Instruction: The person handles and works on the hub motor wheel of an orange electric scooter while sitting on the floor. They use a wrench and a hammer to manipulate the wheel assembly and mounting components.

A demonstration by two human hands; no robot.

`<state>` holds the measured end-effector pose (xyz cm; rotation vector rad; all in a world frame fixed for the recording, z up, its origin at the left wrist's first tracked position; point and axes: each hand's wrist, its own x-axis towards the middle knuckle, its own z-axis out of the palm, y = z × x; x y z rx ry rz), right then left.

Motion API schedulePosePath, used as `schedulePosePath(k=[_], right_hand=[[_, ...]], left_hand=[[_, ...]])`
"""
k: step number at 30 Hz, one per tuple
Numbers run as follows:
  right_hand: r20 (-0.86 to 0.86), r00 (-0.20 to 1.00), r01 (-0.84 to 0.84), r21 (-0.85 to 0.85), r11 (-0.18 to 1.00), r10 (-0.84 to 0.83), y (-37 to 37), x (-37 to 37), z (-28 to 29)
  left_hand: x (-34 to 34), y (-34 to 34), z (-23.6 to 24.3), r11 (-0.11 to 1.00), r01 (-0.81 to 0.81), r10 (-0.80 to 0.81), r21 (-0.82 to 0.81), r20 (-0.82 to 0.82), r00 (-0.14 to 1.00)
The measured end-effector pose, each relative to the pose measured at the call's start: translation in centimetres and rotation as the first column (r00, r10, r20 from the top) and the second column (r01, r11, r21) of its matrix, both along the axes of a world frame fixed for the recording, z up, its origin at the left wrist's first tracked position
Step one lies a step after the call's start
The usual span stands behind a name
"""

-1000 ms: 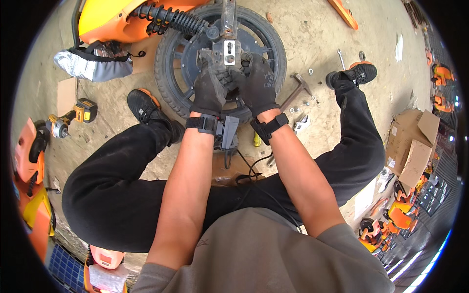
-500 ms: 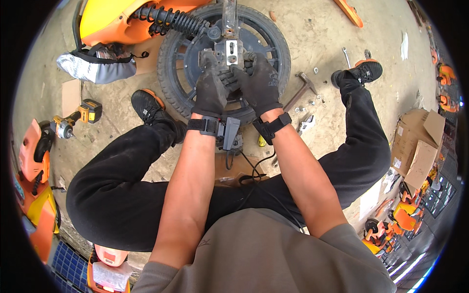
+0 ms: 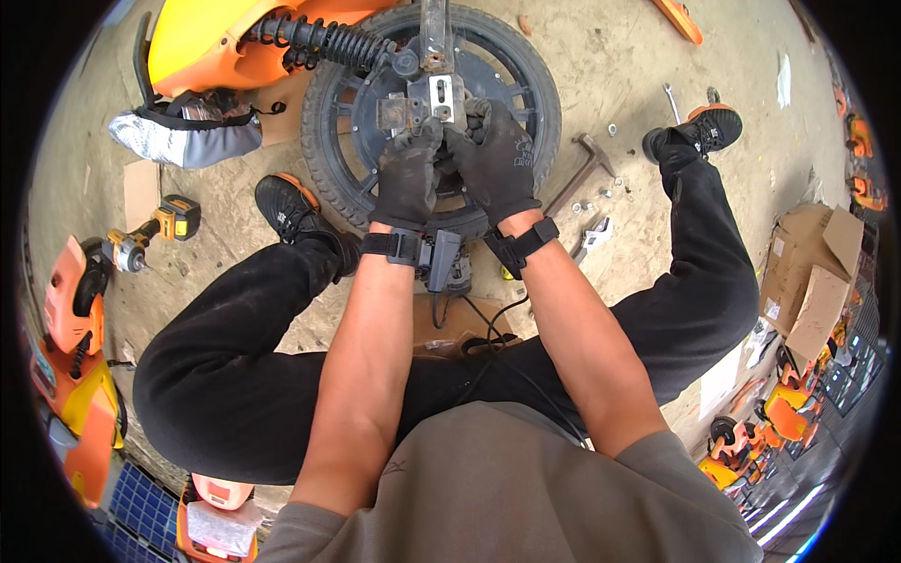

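Note:
Both hands wear dark gloves and meet over the hub of a black-tyred wheel [image 3: 324, 103] lying between my feet. My left hand [image 3: 405, 178] has its fingers curled, tips just below a silver slotted plate [image 3: 441, 91] at the wheel's centre. To the right of that plate, my right hand [image 3: 495, 164] is closed too, its fingertips close to the left hand's. Whatever the fingers pinch is hidden. A rusty metal block [image 3: 392, 114] shows left of the plate, with a grey metal bar [image 3: 435, 38] above it. A black coil-spring shock absorber [image 3: 328, 39] joins near the hub.
A hammer [image 3: 577, 178], an adjustable wrench [image 3: 593, 235], a spanner [image 3: 671, 101] and several nuts lie on the right. To the left are a cordless impact driver [image 3: 150, 230] and orange-yellow bodywork [image 3: 202, 42]. A cardboard box [image 3: 798, 272] stands at far right.
My left hand has shifted from the rusty block toward the right hand, its fingertips now below the slotted plate, leaving the block more exposed. The right hand stays nearly in place.

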<state>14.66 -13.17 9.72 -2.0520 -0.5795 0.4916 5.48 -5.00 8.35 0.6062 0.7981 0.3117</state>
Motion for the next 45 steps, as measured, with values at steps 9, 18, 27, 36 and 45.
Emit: schedulePosePath(k=[9, 18, 27, 36, 45], right_hand=[[-0.067, 0.997, 0.047, 0.025, 0.999, -0.045, 0.2, 0.0, -0.2], [-0.097, 0.992, 0.087, 0.078, 0.993, -0.079, 0.3, 0.1, -0.5], [-0.101, 0.992, 0.079, 0.052, 0.996, -0.073, 0.5, 0.3, 1.1], [-0.138, 0.989, 0.066, 0.031, 0.997, -0.061, 0.7, 0.5, 2.2], [-0.135, 0.989, 0.073, 0.070, 0.995, -0.063, 0.5, 0.5, 1.8]], left_hand=[[-0.7, 0.0, -1.9, 0.959, 0.109, -0.112, 0.262, -0.004, 0.994], [0.1, -0.1, -0.8, 0.992, 0.048, -0.041, 0.116, -0.066, 0.997], [0.8, -0.6, 1.0, 0.996, -0.081, 0.085, 0.045, -0.093, 0.992], [-0.7, -0.4, -1.7, 0.955, 0.025, -0.023, 0.294, -0.009, 1.000], [0.8, -0.5, 0.4, 0.997, -0.071, 0.072, 0.035, -0.032, 0.997]])
